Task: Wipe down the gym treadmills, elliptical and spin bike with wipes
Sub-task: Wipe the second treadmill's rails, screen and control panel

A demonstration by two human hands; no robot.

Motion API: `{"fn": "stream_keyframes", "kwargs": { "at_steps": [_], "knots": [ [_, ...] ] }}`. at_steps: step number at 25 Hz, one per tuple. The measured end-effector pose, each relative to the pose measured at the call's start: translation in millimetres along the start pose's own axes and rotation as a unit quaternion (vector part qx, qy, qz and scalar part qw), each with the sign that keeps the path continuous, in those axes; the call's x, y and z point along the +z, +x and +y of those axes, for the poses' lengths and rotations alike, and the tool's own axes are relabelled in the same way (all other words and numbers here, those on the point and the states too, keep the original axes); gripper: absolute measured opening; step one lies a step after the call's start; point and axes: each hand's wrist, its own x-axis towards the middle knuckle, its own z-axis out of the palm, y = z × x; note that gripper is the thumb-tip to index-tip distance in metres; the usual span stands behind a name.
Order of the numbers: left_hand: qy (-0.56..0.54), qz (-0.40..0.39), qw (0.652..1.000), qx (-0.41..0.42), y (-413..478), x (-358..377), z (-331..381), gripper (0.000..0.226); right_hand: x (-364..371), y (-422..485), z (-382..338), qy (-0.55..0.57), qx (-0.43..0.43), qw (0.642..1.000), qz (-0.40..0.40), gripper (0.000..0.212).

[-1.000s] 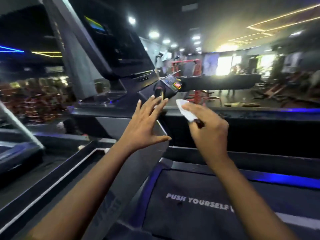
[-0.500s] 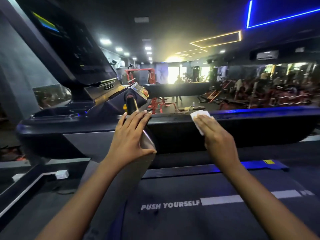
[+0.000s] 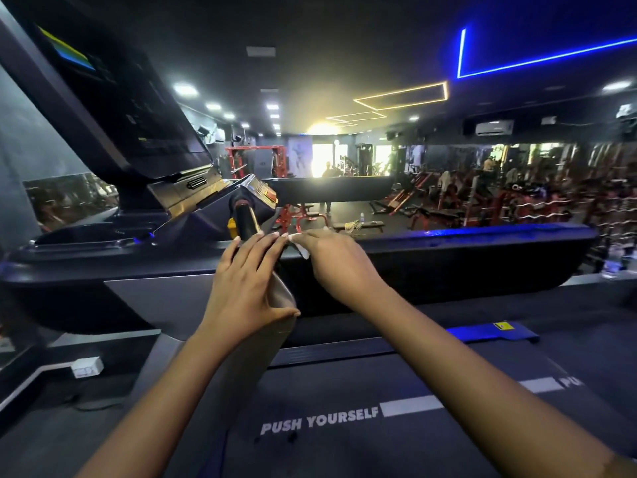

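— Left hand (image 3: 248, 281), what is it doing?
— It lies flat, with its fingers straight and close together and its thumb out to the side. It rests on top of the grey post (image 3: 269, 339) of the treadmill (image 3: 69, 270).
— And the right hand (image 3: 331, 260)?
— It pinches a white wipe (image 3: 302, 250) and holds it on the near side bar (image 3: 448, 250). The two hands almost touch at the fingertips.
— What is under the arms?
— The dark belt (image 3: 379, 453), with the white words "PUSH YOURSELF" on it.
— What is the room like?
— It is a big dark gym with a dark floor. Far back there is a bright glow, with red racks (image 3: 255, 160) near it. They look blurry.
— Let's count!
— Two hands. One wipe. One big black screen (image 3: 103, 98) up on the left. One short black grip (image 3: 246, 219) just behind the left fingers. Two bars: the near one and the far side bar (image 3: 327, 189). Two yellow light boxes (image 3: 401, 94) on the ceiling, and one bent blue light line (image 3: 534, 58). One white air cooler (image 3: 494, 127) high on the wall. One small white box (image 3: 88, 367) on the floor at the left.
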Motion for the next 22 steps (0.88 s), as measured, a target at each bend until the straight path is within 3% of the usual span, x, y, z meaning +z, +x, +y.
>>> {"fn": "stream_keyframes", "kwargs": {
  "at_steps": [5,9,11,13,17,22],
  "knots": [
    [-0.006,0.013,1.000,0.004,-1,1,-1,0.118,-16,-28,82,-0.014,0.091,0.996,-0.007,0.052],
    [-0.001,0.015,1.000,0.003,-1,0,1,0.118,-29,-43,121,-0.019,0.180,0.982,0.045,0.042],
    [-0.002,0.007,1.000,0.000,-2,1,1,0.117,-20,-42,97,0.018,0.165,0.977,0.134,0.041],
    [-0.008,0.004,1.000,-0.005,-2,2,1,0.113,6,-38,46,0.072,0.085,0.976,0.190,0.049],
    [-0.009,0.008,1.000,0.004,-2,1,0,0.111,56,-46,-8,0.046,-0.059,0.977,0.201,0.046],
    [-0.007,0.003,1.000,0.005,-2,-1,0,0.114,53,-75,56,0.015,0.039,0.961,0.273,0.051]
  ]
}}
